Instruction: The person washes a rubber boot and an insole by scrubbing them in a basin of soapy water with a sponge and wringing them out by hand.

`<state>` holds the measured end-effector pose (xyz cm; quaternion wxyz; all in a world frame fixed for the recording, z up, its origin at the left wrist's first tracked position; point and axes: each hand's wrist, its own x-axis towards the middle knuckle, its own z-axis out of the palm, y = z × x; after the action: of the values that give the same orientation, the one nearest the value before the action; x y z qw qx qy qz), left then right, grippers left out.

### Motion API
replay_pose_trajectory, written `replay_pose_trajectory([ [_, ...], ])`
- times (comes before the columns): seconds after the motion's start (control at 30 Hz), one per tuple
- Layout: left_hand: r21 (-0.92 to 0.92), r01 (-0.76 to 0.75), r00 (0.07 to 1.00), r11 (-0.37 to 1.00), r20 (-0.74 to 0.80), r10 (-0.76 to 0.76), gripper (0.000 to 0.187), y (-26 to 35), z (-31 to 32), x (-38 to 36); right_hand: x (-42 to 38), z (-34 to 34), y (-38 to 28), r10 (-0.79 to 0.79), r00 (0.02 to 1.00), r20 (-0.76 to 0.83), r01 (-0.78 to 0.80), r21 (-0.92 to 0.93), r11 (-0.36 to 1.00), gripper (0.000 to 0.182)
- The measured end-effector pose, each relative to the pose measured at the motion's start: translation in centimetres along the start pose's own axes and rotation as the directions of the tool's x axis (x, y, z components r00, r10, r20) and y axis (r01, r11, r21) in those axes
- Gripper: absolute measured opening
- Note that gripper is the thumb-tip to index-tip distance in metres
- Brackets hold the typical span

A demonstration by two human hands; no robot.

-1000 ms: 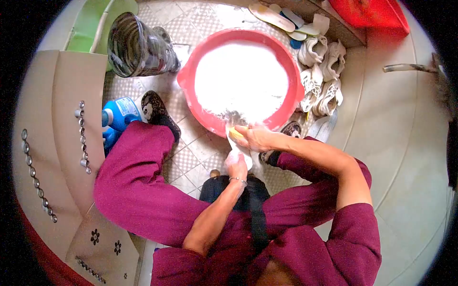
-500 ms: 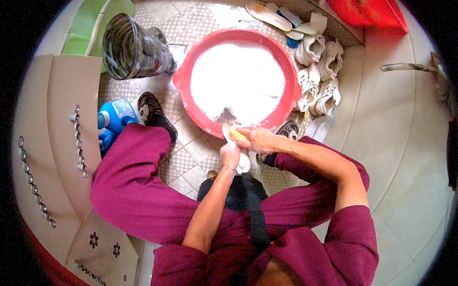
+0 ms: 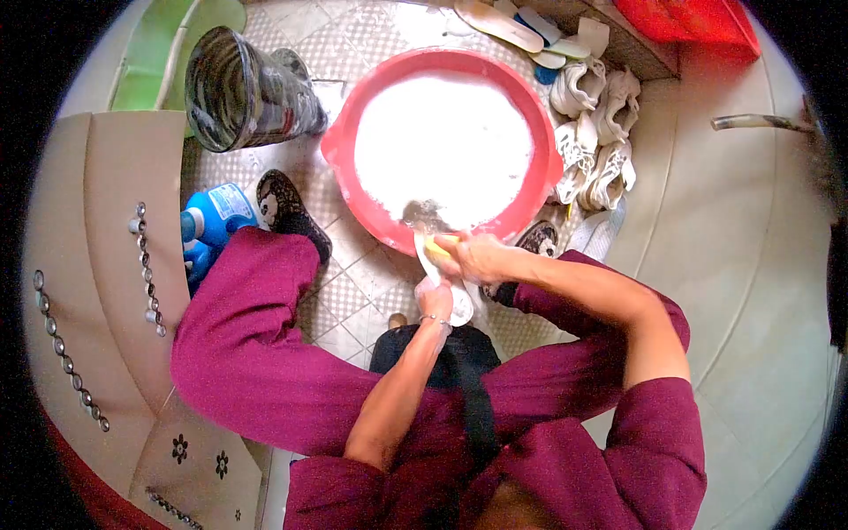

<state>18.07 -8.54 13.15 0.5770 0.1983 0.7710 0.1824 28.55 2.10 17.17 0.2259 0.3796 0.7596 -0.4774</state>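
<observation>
A long, narrow white piece that looks like a shoe insole (image 3: 461,307) slants over the near rim of a red basin (image 3: 355,193). My left hand (image 3: 433,299) is closed around its middle, and the rounded lower end shows past my fingers. My right hand (image 3: 481,258) grips a small yellow scrubber (image 3: 442,246) and presses it against the upper part of the white piece. Whether the scrubber is a brush or a sponge is hidden by my fingers. Thick white foam (image 3: 442,141) fills the basin, with a dark gap of water near the rim.
Several white shoes (image 3: 601,124) stand right of the basin, with loose insoles (image 3: 499,26) behind them. A dark translucent bucket (image 3: 252,93) is at the back left, near a green tub (image 3: 150,57). Blue detergent bottles (image 3: 221,212) stand beside my left foot.
My right hand and the yellow scrubber have shifted slightly along the white piece. More of its lower end shows below my left hand, and the dark gap in the foam looks wider.
</observation>
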Motion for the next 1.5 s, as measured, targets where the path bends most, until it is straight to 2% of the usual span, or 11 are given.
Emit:
replay_pose_trajectory([
  [0.07, 0.044, -0.104, 0.992, 0.994, -0.063, 0.107, 0.022, -2.1, 1.0, 0.6, 3.1, 1.4, 1.5, -0.057, 0.953, -0.297, 0.069, 0.032, 0.997, 0.039],
  [0.17, -0.076, 0.005, 1.000, 0.997, -0.016, -0.007, 0.022, -0.3, 0.5, 0.2, 11.3, 6.3, 8.8, -0.089, 0.974, -0.208, 0.055, -0.166, 0.985, 0.041],
  [0.33, -0.145, 0.133, 0.988, 0.980, 0.094, -0.120, 0.024, -1.9, 0.9, 1.5, -0.3, -2.1, 0.4, 0.029, 0.999, -0.024, -0.027, 0.086, 0.996, 0.038],
  [0.47, -0.087, 0.077, 0.997, 0.993, -0.004, -0.078, 0.024, -0.9, 1.4, 0.3, -1.3, 1.4, 1.5, -0.251, 0.963, -0.094, 0.200, -0.369, 0.907, 0.034],
  [0.7, -0.297, 0.120, 0.993, 0.947, 0.033, -0.115, 0.024, -2.2, 1.2, 1.4, 5.5, -1.2, 3.0, 0.202, 0.979, 0.033, -0.203, 0.065, 0.977, 0.034],
  [0.8, -0.261, 0.173, 0.985, 0.950, 0.037, -0.169, 0.023, -0.9, 1.3, 0.2, -0.5, -0.9, 1.0, -0.042, 0.987, -0.156, 0.054, 0.073, 0.996, 0.034],
  [1.03, -0.366, 0.189, 0.982, 0.911, 0.078, -0.172, 0.021, -1.4, 1.9, 0.8, 6.0, -0.9, 2.6, 0.155, 0.987, -0.029, -0.158, -0.193, 0.968, 0.041],
  [1.13, -0.533, 0.365, 0.917, 0.763, 0.347, -0.196, 0.022, 1.3, -0.4, 0.5, 4.5, -2.4, 2.2, 0.240, 0.966, 0.094, -0.251, 0.127, 0.960, 0.044],
  [1.3, -0.314, 0.192, 0.975, 0.930, 0.172, -0.143, 0.015, -2.2, 0.7, 4.5, -3.1, -0.7, 0.0, -0.036, 0.962, -0.270, 0.015, -0.078, 0.997, 0.038],
  [1.4, -0.155, 0.064, 0.992, 0.986, 0.121, -0.045, 0.016, -2.0, 0.9, 3.9, 4.1, 1.6, 3.0, -0.059, 0.997, -0.042, 0.058, -0.026, 0.998, 0.040],
  [1.5, -0.388, 0.184, 0.975, 0.903, 0.189, -0.117, 0.016, -0.4, 1.0, 3.9, 8.8, 1.7, 4.2, -0.083, 0.996, -0.037, 0.075, -0.192, 0.978, 0.040],
])
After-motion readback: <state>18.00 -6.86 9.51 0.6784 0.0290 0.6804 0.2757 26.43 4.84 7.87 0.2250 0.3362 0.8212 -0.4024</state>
